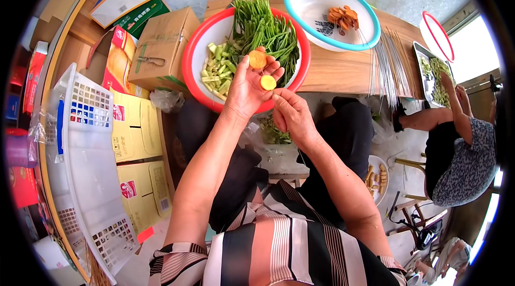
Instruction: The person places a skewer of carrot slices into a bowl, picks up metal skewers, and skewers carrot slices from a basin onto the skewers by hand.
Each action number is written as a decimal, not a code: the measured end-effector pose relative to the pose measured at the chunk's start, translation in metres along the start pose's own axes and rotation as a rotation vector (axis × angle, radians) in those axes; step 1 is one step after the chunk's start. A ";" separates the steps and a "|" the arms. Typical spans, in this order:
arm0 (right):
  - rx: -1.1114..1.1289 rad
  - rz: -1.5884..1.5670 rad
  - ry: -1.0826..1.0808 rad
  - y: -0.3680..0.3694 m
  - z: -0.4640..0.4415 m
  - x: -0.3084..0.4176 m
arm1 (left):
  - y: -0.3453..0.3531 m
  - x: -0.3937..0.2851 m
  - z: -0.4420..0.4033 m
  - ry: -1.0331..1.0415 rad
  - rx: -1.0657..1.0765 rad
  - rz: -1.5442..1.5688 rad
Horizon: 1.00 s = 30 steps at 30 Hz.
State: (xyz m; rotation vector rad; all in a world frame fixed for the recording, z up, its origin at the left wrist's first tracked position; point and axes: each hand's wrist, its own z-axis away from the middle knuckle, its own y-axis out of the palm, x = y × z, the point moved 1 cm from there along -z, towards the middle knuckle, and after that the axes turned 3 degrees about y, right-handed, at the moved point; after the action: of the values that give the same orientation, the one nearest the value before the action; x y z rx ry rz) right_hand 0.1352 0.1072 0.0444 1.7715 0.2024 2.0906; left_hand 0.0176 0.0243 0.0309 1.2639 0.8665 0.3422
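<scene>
My left hand (248,90) is palm up above the red-rimmed basin (189,66), fingers curled around round slices. One is an orange slice (257,59), the other a yellow slice (267,82); they resemble carrot, but the kind is not certain. Just right of the yellow slice, my right hand (294,114) is closed in a pinch. A thin skewer (302,158) shows below it; its tip is hidden by the fingers. Inside the basin lie long green vegetable stems (260,23) and pale green cut pieces (217,71).
A blue-rimmed basin (300,4) holds skewered orange-brown slices (343,17). Several metal skewers (394,66) lie on the wooden table (343,68). At right, another person (465,146) sits by a metal tray (424,52). Cardboard boxes (161,50) and a white plastic basket (91,178) stand at left.
</scene>
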 end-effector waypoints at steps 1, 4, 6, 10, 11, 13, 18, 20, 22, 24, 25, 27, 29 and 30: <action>0.000 0.001 0.000 0.001 0.000 -0.001 | 0.000 0.000 0.000 0.000 0.000 0.000; -0.021 0.001 -0.004 0.002 -0.001 -0.002 | 0.002 -0.001 0.002 0.011 0.021 -0.003; -0.028 -0.009 -0.009 0.002 -0.003 -0.002 | 0.003 0.000 0.001 0.017 0.003 0.006; -0.068 0.050 -0.029 0.003 -0.007 -0.001 | 0.003 0.010 0.008 -0.033 0.089 -0.006; -0.057 0.017 -0.025 0.003 -0.009 0.001 | 0.003 0.009 0.005 0.002 0.089 -0.033; -0.052 -0.017 -0.021 0.003 -0.010 0.002 | 0.002 0.008 0.005 0.007 0.073 -0.032; -0.081 -0.007 -0.019 0.002 -0.016 -0.001 | 0.012 0.004 0.009 0.006 0.085 -0.022; -0.103 0.025 -0.042 -0.001 -0.019 -0.008 | 0.011 0.006 0.008 0.027 0.034 -0.180; -0.125 0.058 -0.067 -0.002 -0.020 -0.009 | 0.012 0.006 0.010 0.061 0.063 -0.316; -0.165 0.130 -0.068 -0.002 -0.018 -0.006 | 0.013 0.005 0.009 0.093 0.094 -0.452; -0.167 0.130 -0.068 -0.002 -0.017 -0.005 | 0.011 0.004 0.009 0.102 0.090 -0.430; -0.157 0.176 0.015 -0.002 -0.014 -0.004 | 0.010 0.002 0.008 0.111 0.085 -0.407; -0.158 0.195 0.023 -0.001 -0.013 -0.002 | 0.010 0.000 0.008 0.074 0.070 -0.325; -0.159 0.212 0.030 0.000 -0.012 -0.001 | 0.010 -0.001 0.008 0.076 0.070 -0.324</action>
State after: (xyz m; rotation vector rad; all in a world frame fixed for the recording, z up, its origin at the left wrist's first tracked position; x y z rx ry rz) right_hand 0.1236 0.1086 0.0408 1.7321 -0.1464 2.2108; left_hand 0.0252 0.0216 0.0406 1.1563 1.1376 0.1022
